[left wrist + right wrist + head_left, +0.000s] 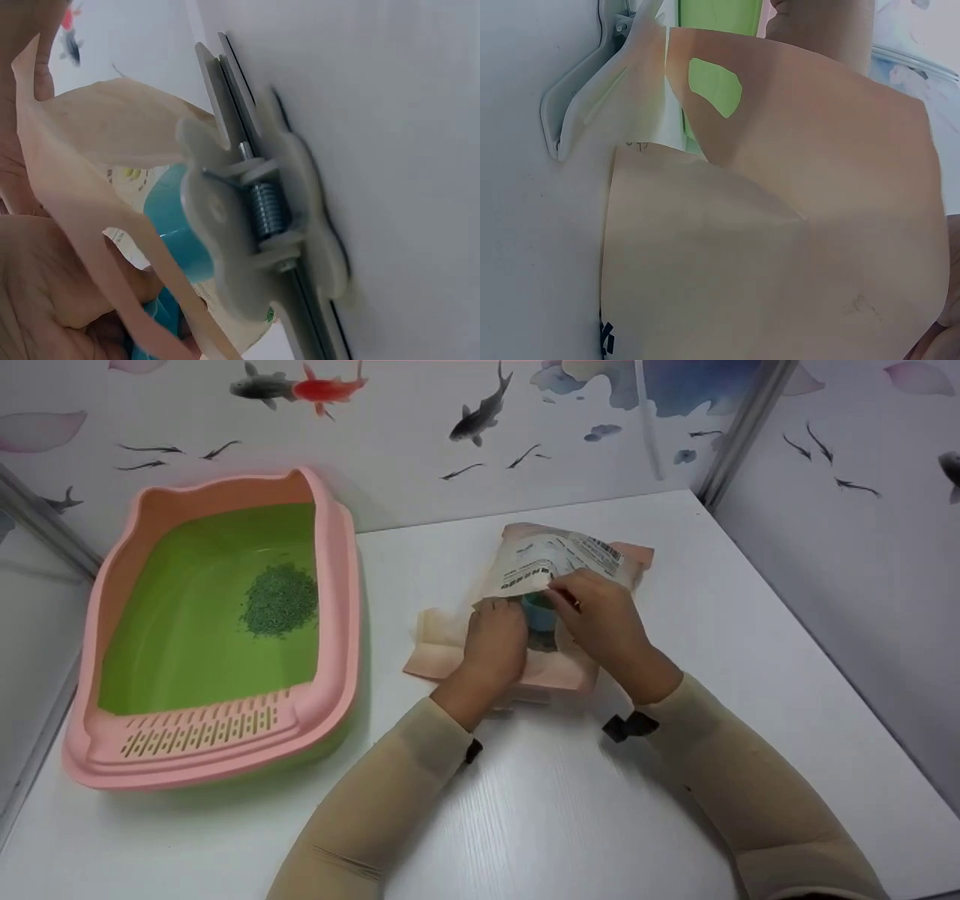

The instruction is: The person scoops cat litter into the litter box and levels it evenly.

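A beige and pink bag [540, 561] with printed text and a barcode lies on the white table with its mouth opened. Inside the mouth sits a blue scoop [541, 619], its round cup [166, 214] visible in the left wrist view. My left hand [496, 639] is curled at the bag's left side, and its fingers wrap a blue part beside the cup, half hidden behind the bag's rim. My right hand [604, 611] pinches the bag's upper flap at the opening. In the right wrist view the bag's side [780, 187] covers most of the picture.
A pink-rimmed litter box [341, 607] with a green inside stands on the left. In it lies a heap of green litter [279, 598]. A pale spring clip [262, 214] is close below the bag. Patterned walls [405, 472] border the white table [765, 675].
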Motion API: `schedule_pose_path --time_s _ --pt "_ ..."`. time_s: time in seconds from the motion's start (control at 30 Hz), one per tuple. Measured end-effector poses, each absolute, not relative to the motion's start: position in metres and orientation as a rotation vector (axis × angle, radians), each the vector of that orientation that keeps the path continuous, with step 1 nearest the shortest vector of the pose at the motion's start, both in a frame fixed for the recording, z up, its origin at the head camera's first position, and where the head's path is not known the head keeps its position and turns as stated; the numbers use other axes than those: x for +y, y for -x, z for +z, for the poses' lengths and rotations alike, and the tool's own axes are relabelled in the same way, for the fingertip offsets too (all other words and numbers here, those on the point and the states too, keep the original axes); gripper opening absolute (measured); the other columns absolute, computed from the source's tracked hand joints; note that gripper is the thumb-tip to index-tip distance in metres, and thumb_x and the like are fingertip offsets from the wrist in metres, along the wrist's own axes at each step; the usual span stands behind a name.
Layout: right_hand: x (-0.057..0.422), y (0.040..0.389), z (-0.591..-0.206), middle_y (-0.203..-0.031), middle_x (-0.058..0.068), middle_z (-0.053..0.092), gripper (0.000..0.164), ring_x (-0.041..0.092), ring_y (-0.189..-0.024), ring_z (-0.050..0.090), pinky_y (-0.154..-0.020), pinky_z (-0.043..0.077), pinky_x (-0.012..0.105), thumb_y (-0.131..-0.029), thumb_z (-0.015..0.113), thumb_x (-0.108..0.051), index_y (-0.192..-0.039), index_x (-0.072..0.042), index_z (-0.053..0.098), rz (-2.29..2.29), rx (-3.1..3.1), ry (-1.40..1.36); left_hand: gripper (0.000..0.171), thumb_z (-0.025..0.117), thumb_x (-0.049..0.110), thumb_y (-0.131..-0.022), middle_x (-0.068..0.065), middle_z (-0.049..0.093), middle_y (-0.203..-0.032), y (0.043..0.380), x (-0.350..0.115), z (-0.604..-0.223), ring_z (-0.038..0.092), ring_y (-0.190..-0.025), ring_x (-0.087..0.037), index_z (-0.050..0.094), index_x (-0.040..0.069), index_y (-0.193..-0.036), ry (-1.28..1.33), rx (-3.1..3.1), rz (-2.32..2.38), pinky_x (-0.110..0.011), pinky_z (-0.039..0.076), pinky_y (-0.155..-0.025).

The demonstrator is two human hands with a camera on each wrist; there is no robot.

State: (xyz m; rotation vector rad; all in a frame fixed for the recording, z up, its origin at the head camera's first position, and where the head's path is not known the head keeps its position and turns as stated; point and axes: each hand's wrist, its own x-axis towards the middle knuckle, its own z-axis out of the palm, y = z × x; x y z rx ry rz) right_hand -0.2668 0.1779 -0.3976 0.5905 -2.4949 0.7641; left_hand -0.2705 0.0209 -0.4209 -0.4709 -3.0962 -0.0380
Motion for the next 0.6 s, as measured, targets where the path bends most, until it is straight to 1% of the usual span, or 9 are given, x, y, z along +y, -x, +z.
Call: schedule_pose_path --time_s 0.07,0.17,0.3,0.47,0.6 --pt "0.177 0.267 -0.398 -0.098 0.011 0.074 0.017 0.021 -0.080 0.065 -0.070 0.055 0.034 -0.099 0.071 -0.018 -0.106 -0.003 0.077 0.765 -2.494 -0.591 0.039 0.057 0.014 -0.105 -0.019 0.062 -0.136 0.270 0.018 -0.419 0.056 -0.131 -0.032 0.055 -0.004 -0.139 0.459 -3.106 -0.047 -0.044 0.051 -0.109" --pt "0.178 0.268 -0.399 -0.098 0.012 0.075 0.017 0.022 -0.080 0.064 -0.070 0.055 0.034 -0.099 0.071 -0.018 -0.106 -0.003 0.077 0.768 -2.494 -0.588 0.043 0.060 0.015 -0.104 -0.018 0.061 -0.136 0.268 0.016 -0.417 0.055 -0.131 -0.030 0.053 -0.004 -0.142 0.440 -3.108 -0.073 -0.042 0.051 -0.108" --pt "0.179 0.268 -0.399 -0.099 0.012 0.075 0.018 0.023 -0.080 0.065 -0.070 0.055 0.036 -0.099 0.072 -0.018 -0.107 -0.002 0.076 0.774 -2.506 -0.575 0.048 0.063 0.016 -0.101 -0.015 0.060 -0.132 0.263 0.010 -0.415 0.057 -0.123 -0.026 0.051 -0.004 -0.142 0.439 -3.098 -0.085 -0.041 0.052 -0.104" --pt "0.179 0.269 -0.399 -0.100 0.012 0.075 0.018 0.023 -0.080 0.064 -0.070 0.054 0.036 -0.098 0.073 -0.018 -0.107 -0.002 0.076 0.769 -2.515 -0.570 0.050 0.065 0.016 -0.101 -0.014 0.061 -0.135 0.257 0.001 -0.413 0.058 -0.119 -0.025 0.050 -0.003 -0.144 0.419 -3.058 -0.097 -0.039 0.053 -0.102" --pt "0.180 0.269 -0.398 -0.100 0.011 0.074 0.020 0.023 -0.081 0.063 -0.071 0.054 0.036 -0.100 0.071 -0.021 -0.107 -0.003 0.076 0.760 -2.532 -0.563 0.060 0.072 0.025 -0.099 -0.012 0.060 -0.140 0.252 -0.006 -0.412 0.058 -0.117 -0.024 0.048 0.000 -0.149 0.403 -3.040 -0.119 -0.038 0.053 -0.102"
